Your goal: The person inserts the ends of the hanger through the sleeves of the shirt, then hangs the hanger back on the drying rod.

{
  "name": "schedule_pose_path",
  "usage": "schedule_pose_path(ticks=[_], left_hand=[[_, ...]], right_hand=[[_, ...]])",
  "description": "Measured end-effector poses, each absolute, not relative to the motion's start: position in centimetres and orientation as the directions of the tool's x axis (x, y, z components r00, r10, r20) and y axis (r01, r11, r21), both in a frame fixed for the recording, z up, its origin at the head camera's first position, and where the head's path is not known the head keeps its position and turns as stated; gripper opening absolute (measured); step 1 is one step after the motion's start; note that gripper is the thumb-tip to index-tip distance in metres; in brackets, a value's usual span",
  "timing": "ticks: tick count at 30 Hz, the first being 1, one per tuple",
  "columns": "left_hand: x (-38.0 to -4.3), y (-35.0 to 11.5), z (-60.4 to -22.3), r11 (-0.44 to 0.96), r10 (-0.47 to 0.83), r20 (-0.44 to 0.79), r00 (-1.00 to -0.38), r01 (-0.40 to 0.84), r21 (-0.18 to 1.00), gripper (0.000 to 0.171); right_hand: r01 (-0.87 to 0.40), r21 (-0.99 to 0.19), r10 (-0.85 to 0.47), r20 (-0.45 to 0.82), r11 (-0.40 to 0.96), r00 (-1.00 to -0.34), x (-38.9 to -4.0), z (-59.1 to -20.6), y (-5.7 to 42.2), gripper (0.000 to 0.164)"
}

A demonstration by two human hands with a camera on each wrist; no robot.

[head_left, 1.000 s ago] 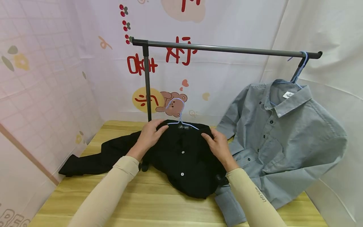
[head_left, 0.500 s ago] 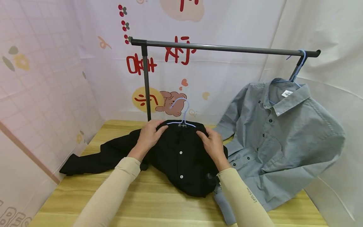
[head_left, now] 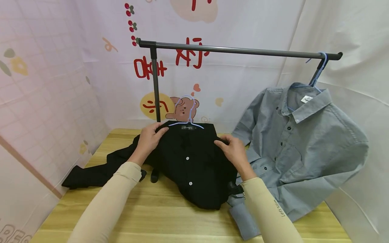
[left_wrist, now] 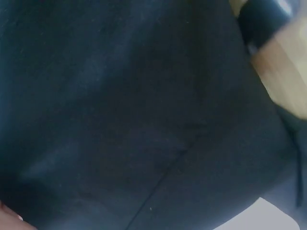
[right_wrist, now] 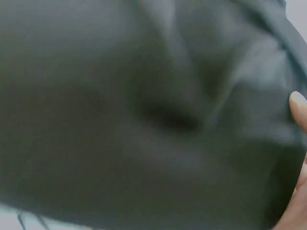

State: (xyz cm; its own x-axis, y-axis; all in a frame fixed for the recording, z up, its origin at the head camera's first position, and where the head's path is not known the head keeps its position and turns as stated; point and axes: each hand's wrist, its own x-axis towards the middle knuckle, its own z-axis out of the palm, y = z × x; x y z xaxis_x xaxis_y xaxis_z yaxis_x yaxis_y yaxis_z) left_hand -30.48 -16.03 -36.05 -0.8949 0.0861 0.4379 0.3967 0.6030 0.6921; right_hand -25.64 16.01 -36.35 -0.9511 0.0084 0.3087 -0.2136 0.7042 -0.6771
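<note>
A black shirt (head_left: 200, 175) with white buttons is held up by its shoulders over the table. My left hand (head_left: 149, 139) grips its left-side shoulder near the collar, thumb in front. On the other side my right hand (head_left: 233, 150) pinches the shoulder cloth. A light blue wire hanger (head_left: 190, 120) sits in the neck, its hook standing above the collar. The hanger's ends are hidden inside the shirt. Black cloth fills both wrist views, with the right thumb (right_wrist: 298, 109) at the edge of the right wrist view.
Behind the shirt stands a dark metal clothes rack (head_left: 237, 50). A grey shirt (head_left: 316, 148) hangs at its right end on a blue hanger (head_left: 322, 69), partly resting on the wooden table (head_left: 170, 219). One black sleeve (head_left: 88, 175) lies on the table at left. Printed curtains surround the table.
The black shirt and its hanger have risen slightly and shifted left. My left hand has moved up and left. My right hand moved inward, then back out, leaving the hands farther apart.
</note>
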Motion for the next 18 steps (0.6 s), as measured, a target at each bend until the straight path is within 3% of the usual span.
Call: schedule_pose_path(ticks=[3,8,11,15,18], left_hand=[[-31.0,-17.6,-35.3,0.588,0.043,0.416,-0.908,0.360,0.725,0.033],[-31.7,-19.8,-33.8,0.574,-0.013,0.433,-0.901,0.348,0.741,0.039],[-31.9,-20.6,-32.9,0.563,-0.052,0.443,-0.895,0.340,0.753,0.044],[-32.0,-21.3,-31.8,0.558,-0.130,0.456,-0.880,0.315,0.767,0.049],[-32.0,-21.6,-31.3,0.552,-0.202,0.468,-0.860,0.295,0.780,0.048]], right_hand=[[-0.220,-0.706,-0.019,0.280,0.673,-0.960,-25.6,-36.4,17.0,0.030],[-0.150,-0.876,-0.063,0.137,0.458,-0.989,-25.6,-37.4,18.5,0.040],[-0.093,-0.913,-0.089,0.063,0.398,-0.994,-25.7,-38.0,19.1,0.040],[-0.092,-0.867,-0.107,0.045,0.490,-0.993,-26.2,-39.4,19.9,0.029],[-0.059,-0.784,-0.086,0.008,0.618,-0.996,-26.4,-40.4,20.3,0.031]])
